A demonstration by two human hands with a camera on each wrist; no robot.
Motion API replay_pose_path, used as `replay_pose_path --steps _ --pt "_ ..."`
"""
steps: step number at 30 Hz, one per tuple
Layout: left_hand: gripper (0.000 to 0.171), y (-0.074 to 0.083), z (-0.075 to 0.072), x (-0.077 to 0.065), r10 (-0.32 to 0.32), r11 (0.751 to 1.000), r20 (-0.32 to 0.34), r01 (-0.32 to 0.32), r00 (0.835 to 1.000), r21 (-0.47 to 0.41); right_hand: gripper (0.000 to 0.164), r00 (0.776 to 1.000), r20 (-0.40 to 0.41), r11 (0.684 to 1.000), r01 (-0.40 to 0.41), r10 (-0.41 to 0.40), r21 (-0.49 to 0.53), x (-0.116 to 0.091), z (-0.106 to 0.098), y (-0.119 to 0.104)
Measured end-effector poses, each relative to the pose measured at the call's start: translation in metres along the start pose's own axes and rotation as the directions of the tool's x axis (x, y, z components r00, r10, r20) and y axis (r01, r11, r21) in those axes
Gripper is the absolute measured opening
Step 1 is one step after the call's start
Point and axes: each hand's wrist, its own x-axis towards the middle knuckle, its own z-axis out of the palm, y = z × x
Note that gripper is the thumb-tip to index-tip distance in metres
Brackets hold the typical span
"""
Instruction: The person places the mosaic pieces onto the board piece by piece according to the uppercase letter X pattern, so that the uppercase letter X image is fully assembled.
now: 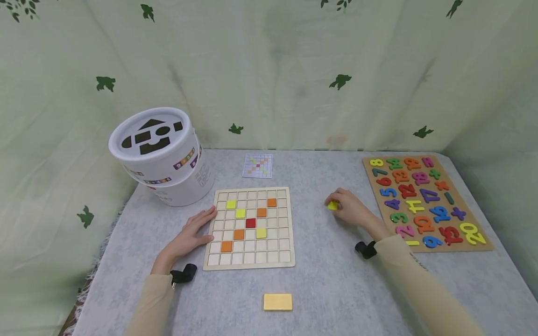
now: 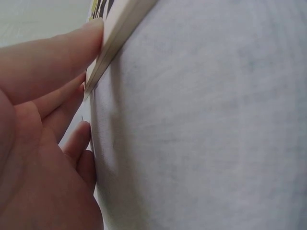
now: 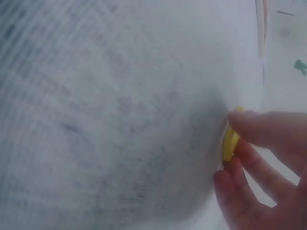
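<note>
A wooden grid board (image 1: 274,256) lies flat on the table, with yellow, orange and red square tiles in some of its cells. The board's left edge is touched by my left hand (image 1: 190,237), its fingers and thumb extended. In the left wrist view the thumb (image 2: 57,60) lies against the board's rim (image 2: 117,40). To the right of the board, my right hand (image 1: 350,210) pinches a yellow tile (image 1: 333,205) between thumb and fingers. The right wrist view shows that yellow tile (image 3: 230,143) close to the table surface; whether it touches cannot be told.
A small pattern card (image 1: 258,166) lies behind the board. At the back left stands a white bucket (image 1: 180,186) with shaped holes in its lid. A number puzzle board (image 1: 458,205) lies on the right. Near the front is a pale yellow block (image 1: 278,302).
</note>
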Motion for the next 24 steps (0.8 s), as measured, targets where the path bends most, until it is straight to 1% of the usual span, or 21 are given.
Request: replay_pose_path --steps 4,6,9,11,13,17,20,24 --pt "0.072 -0.001 0.000 0.001 -0.004 1.000 -0.008 0.004 1.000 0.003 0.021 0.999 -0.042 1.000 0.003 -0.003 -0.007 0.003 0.003 -0.004" --pt "0.072 -0.001 0.000 0.001 -0.008 1.000 -0.010 0.008 1.000 0.003 0.022 0.998 -0.055 1.000 0.015 -0.015 0.003 0.004 0.007 -0.012" --pt "0.072 -0.002 0.000 0.000 -0.004 1.000 -0.004 0.004 1.000 0.001 0.023 0.997 -0.044 0.998 0.060 -0.059 0.034 0.006 0.016 -0.032" --pt "0.071 -0.002 0.000 0.000 -0.003 1.000 0.000 0.003 1.000 0.006 0.023 0.994 -0.020 0.992 0.111 -0.110 0.053 0.006 0.024 -0.048" --pt "0.071 -0.002 0.000 0.000 -0.004 1.000 0.002 0.004 1.000 0.012 0.023 0.985 0.014 0.983 0.169 -0.170 0.067 0.007 0.034 -0.063" --pt "0.070 -0.003 0.000 0.000 -0.004 1.000 0.001 0.004 1.000 0.014 0.021 0.955 0.098 0.958 0.272 -0.280 0.087 0.006 0.052 -0.091" --pt "0.070 -0.003 0.001 0.000 -0.005 1.000 0.002 0.005 1.000 0.012 0.018 0.933 0.156 0.945 0.315 -0.325 0.086 0.005 0.063 -0.108" --pt "0.071 -0.002 0.001 -0.001 -0.005 1.000 0.001 0.005 1.000 0.009 0.016 0.919 0.195 0.939 0.339 -0.344 0.056 0.005 0.075 -0.120"
